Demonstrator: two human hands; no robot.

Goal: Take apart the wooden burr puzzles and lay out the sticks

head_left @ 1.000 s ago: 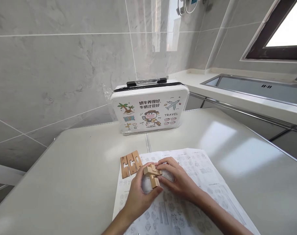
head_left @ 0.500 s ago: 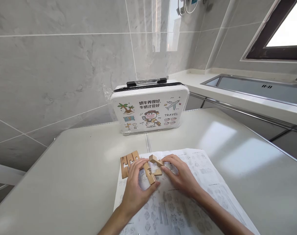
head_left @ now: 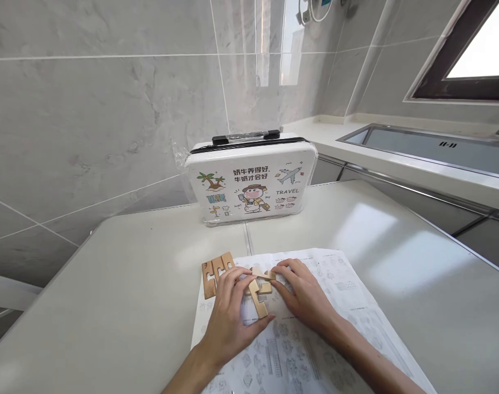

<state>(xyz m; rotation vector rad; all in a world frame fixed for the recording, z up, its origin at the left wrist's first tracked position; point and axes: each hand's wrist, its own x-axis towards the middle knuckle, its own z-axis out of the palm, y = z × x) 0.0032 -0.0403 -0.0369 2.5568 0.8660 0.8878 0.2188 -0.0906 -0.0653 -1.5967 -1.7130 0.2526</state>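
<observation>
My left hand (head_left: 231,314) is closed around a pale notched wooden puzzle piece (head_left: 257,301), thumb at its near end and fingers at its far end. Opposite it, my right hand (head_left: 302,293) pinches the right end of a second notched wooden piece (head_left: 264,275) between thumb and fingers. A third light piece (head_left: 265,288) shows between the two, lying low over the paper; whether it touches the others I cannot tell. Just beyond my left hand, several darker notched wooden pieces (head_left: 209,280) lie side by side, partly covered by my fingers.
A large printed sheet (head_left: 327,339) with small diagrams lies under my hands on the pale table (head_left: 130,284). At the back a white cartoon-printed case (head_left: 220,164) in clear plastic stands against the tiled wall. A counter with a sink (head_left: 422,148) runs along the right.
The piece in my left hand has shifted slightly nearer and right, and its notches face differently. The piece in my right hand has tipped lower and flatter.
</observation>
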